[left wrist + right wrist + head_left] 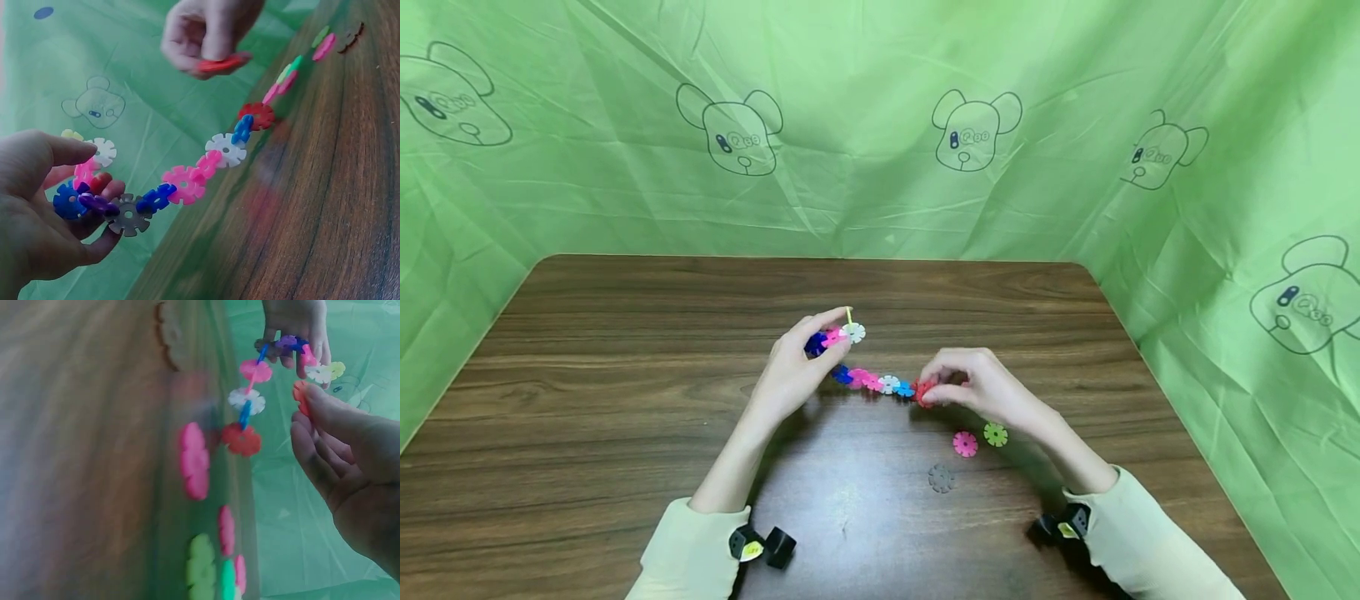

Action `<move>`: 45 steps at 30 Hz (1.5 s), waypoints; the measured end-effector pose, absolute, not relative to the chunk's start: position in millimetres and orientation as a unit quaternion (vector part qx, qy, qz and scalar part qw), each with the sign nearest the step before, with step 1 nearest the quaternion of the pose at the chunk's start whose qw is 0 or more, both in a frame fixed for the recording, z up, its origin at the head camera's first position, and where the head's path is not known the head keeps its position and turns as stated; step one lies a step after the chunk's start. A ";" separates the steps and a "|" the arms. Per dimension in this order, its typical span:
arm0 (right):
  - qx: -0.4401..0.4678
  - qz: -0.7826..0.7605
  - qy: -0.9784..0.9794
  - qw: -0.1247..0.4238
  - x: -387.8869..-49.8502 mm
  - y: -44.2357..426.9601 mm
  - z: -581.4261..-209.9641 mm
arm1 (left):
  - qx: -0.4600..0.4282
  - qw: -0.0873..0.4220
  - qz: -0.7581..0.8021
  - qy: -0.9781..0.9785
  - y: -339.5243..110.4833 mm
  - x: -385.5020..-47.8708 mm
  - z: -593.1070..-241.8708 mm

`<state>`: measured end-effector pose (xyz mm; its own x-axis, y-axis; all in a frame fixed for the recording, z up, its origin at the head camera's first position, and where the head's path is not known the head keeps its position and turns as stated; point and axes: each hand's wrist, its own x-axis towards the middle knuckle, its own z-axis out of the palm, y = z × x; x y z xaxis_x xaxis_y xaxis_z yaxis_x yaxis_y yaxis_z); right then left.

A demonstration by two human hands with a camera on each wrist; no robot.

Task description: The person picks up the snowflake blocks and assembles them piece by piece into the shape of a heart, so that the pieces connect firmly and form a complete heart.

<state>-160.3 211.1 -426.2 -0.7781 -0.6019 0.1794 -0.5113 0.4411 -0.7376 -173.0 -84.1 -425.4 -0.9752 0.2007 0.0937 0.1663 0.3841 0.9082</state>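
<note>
A chain of interlocked plastic snowflake discs runs in a curve through blue, purple, grey, pink and white pieces to a red disc at its end. My left hand holds the other end, thumb by a white disc with a yellow one beyond it, fingers around the blue and purple part. Between thumb and fingertips, my right hand pinches a separate red disc. In both wrist views that disc is apart from the chain's red end; in the head view the two overlap.
Loose on the wooden table lie a pink disc, a lime-green disc and a greyish disc. More pink and green discs appear in the wrist views. Green cloth hangs behind the table and along its sides.
</note>
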 end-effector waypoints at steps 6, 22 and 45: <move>-0.311 -0.430 0.847 -0.035 -173.4 196.0 -410.3 | 0.126 -0.010 0.544 0.829 -81.7 -171.0 -425.7; -0.248 -0.559 0.788 -0.067 -201.0 144.5 -374.3 | 0.099 -0.015 0.585 0.805 -71.3 -167.9 -426.0; -0.338 -0.517 0.780 -0.103 -202.2 126.9 -375.8 | 0.089 -0.052 0.584 0.805 -64.8 -163.3 -424.0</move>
<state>-202.2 126.9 -375.8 -0.7507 -0.4199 0.5100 -0.6335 0.2385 -0.7361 -163.3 -64.8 -424.0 -0.9789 0.0823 0.1871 0.2035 0.3029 0.9310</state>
